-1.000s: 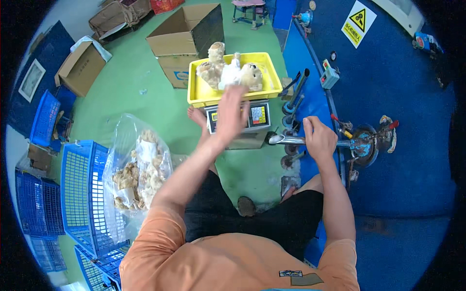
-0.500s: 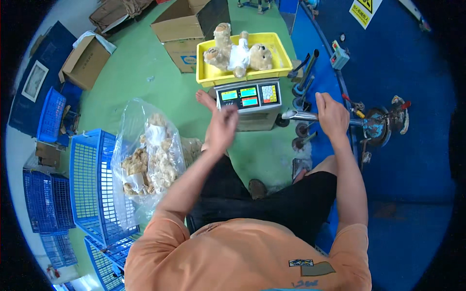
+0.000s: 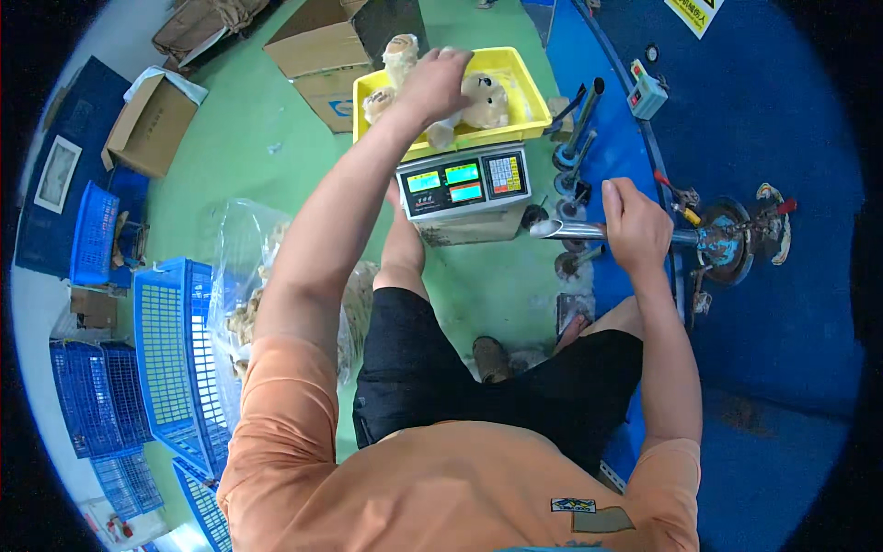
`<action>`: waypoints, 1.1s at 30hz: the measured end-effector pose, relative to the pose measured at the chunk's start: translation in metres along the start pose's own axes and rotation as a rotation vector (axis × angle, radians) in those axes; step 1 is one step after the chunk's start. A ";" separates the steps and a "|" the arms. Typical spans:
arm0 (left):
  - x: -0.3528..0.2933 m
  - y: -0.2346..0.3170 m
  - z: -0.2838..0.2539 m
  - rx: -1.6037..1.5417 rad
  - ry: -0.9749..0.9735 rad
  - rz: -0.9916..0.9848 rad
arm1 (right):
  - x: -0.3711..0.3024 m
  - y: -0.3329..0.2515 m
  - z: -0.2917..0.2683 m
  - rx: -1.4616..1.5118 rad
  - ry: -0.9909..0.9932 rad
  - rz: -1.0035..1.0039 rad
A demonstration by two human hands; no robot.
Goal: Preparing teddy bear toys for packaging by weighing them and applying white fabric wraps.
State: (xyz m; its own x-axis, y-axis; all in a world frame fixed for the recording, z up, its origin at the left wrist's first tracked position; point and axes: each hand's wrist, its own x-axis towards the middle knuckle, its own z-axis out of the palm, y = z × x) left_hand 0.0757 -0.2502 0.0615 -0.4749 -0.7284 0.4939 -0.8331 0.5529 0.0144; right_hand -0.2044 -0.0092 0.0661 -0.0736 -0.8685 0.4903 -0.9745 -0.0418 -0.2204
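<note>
A cream teddy bear (image 3: 485,99) with a white middle lies on its back in a yellow tray (image 3: 512,66), its head to the right. My left hand (image 3: 436,87) is on the bear's middle, fingers bent down over it; the fingertips are hidden. Under the tray stands a digital scale (image 3: 464,179) with lit displays. My right hand (image 3: 636,225) is closed around a shiny metal pipe (image 3: 568,230), thumb upward. The pipe's slanted open end points left, and its other end joins a round fitting (image 3: 725,241) on the blue machine.
Beside my left leg, a clear plastic bag (image 3: 241,235) of plush pieces stands by a blue crate (image 3: 170,359). Cardboard boxes (image 3: 317,60) sit behind the scale. Several upright metal tubes (image 3: 579,129) line the machine's edge. A switch box (image 3: 647,95) is fixed to the blue machine wall (image 3: 782,331).
My left hand has moved forward from in front of the scale to the bear in the tray. My right hand stays at the pipe. The view has shifted slightly.
</note>
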 end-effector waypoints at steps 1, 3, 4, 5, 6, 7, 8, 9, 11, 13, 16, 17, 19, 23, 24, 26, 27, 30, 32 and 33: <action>0.001 -0.004 0.019 0.110 -0.040 0.067 | 0.000 0.001 0.001 0.005 -0.003 0.002; -0.003 0.002 0.038 0.150 -0.097 0.017 | 0.000 0.003 -0.001 -0.001 -0.002 0.011; -0.007 0.008 0.043 0.193 -0.156 -0.037 | -0.001 0.004 -0.002 -0.003 -0.003 0.016; -0.011 0.012 0.046 0.238 -0.213 -0.094 | -0.001 0.004 -0.002 -0.002 -0.004 0.018; -0.014 0.013 0.047 0.284 -0.270 -0.154 | 0.000 0.003 -0.003 -0.001 -0.003 0.017; -0.016 0.015 0.042 0.285 -0.262 -0.154 | 0.000 0.003 -0.004 -0.003 0.003 0.014; -0.019 0.016 0.036 0.234 -0.237 -0.191 | 0.000 0.002 -0.003 -0.015 0.003 0.011; -0.022 0.018 0.029 0.184 -0.213 -0.223 | -0.001 0.003 -0.002 -0.028 0.003 0.012; -0.032 0.021 0.014 0.082 -0.165 -0.289 | -0.003 0.003 0.000 -0.053 0.002 0.011; -0.045 0.035 -0.035 -0.254 -0.039 -0.300 | -0.005 0.006 -0.002 -0.053 0.012 0.017; -0.094 0.059 -0.094 -0.837 0.165 -0.394 | -0.007 0.006 -0.001 -0.021 0.003 0.029; -0.114 0.061 -0.106 -0.972 0.190 -0.396 | -0.008 0.003 -0.002 0.148 0.018 0.059; -0.151 0.068 -0.115 -1.104 0.227 -0.406 | -0.011 -0.018 -0.005 0.319 0.030 0.074; -0.217 0.089 -0.107 -1.873 0.075 -0.792 | -0.038 -0.094 -0.033 0.815 0.012 -0.324; -0.229 0.092 -0.104 -1.872 0.084 -0.800 | -0.044 -0.104 -0.033 0.819 0.004 -0.330; -0.251 0.098 -0.096 -2.000 0.039 -0.863 | -0.052 -0.118 -0.031 0.779 0.002 -0.422; -0.258 0.103 -0.096 -2.004 0.045 -0.869 | -0.055 -0.120 -0.031 0.778 -0.005 -0.425; -0.275 0.120 -0.096 -1.839 0.115 -0.786 | -0.058 -0.124 -0.029 0.695 -0.141 -0.508; -0.281 0.124 -0.097 -1.748 0.103 -0.772 | -0.062 -0.125 -0.026 0.669 -0.189 -0.550; -0.283 0.124 -0.098 -1.714 0.066 -0.784 | -0.068 -0.124 -0.024 0.638 -0.220 -0.545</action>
State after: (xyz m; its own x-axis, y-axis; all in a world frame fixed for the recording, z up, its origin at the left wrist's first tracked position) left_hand 0.1348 0.0647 0.0087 -0.1333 -0.9907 -0.0265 0.3392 -0.0707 0.9381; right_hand -0.0840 0.0669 0.0802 0.4758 -0.7200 0.5052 -0.5524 -0.6916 -0.4654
